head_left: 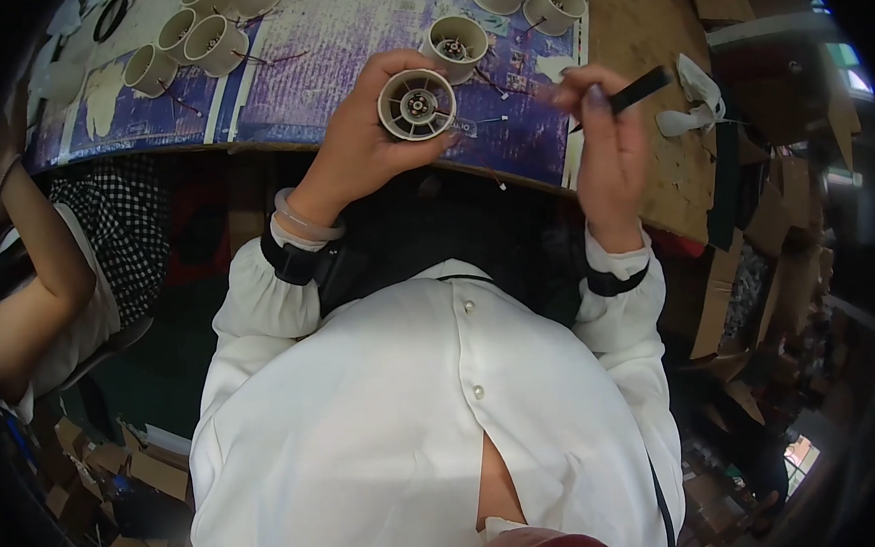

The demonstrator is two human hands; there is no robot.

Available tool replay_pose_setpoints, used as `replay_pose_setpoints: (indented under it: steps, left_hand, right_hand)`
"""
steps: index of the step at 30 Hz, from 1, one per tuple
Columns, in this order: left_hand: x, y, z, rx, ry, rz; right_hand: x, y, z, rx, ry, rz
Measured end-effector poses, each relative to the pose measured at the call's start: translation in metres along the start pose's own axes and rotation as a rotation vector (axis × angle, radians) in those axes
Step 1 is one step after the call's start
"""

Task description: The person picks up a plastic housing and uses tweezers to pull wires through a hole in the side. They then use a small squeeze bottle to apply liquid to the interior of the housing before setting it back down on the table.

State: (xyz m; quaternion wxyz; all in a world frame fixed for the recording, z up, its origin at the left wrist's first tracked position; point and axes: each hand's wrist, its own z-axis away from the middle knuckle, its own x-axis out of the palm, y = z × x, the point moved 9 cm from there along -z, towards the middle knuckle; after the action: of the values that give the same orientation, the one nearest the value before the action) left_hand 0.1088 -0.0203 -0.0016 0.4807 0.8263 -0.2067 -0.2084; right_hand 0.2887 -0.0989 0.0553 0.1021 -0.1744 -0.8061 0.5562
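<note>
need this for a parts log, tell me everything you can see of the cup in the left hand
The cup is round, off-white and plastic-looking. Its open end faces the camera, showing thin spokes between the wall and a central ring, with dark and metallic-looking parts at the hub. The left hand grips its side, holding it near the front edge of the table. It overlaps another cup in view; whether they touch is unclear.

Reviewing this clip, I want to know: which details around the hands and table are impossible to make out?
Head view, throughout:
Outer base of the held cup: faces away, behind the cup itself and the left hand.
Full shape of the black stick: partly covered by the right hand, whose fingertips blur.
What the co-worker's forearm leads to: lost in the dark left rim.
Rear cups: cut by the top edge.
</note>
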Motion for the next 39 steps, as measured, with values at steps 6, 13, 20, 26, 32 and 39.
replay_pose_setpoints:
  steps: [6,13,20,26,32,39]
  left_hand:
    - [-0.001,0.005,-0.002,-0.061,0.016,0.254]
    - [-0.002,0.002,-0.002,-0.074,-0.045,0.254]
    - [-0.005,-0.002,-0.004,-0.243,-0.015,0.409]
    - [-0.005,-0.005,-0.003,-0.385,-0.027,0.363]
    - [0.001,-0.006,-0.004,-0.331,-0.057,0.326]
    - [0.003,-0.011,-0.002,-0.317,0.059,0.588]
  right_hand:
    - [0.028,0.008,0.036,-0.105,-0.228,0.412]
    - [0.030,0.006,0.037,-0.262,-0.283,0.523]
    - [0.025,0.020,0.034,-0.216,-0.329,0.600]
    - [0.025,-0.002,0.018,-0.140,-0.232,0.323]
    - [0.039,-0.009,0.017,-0.409,-0.339,0.423]
    - [0.043,0.000,0.022,-0.350,-0.298,0.431]
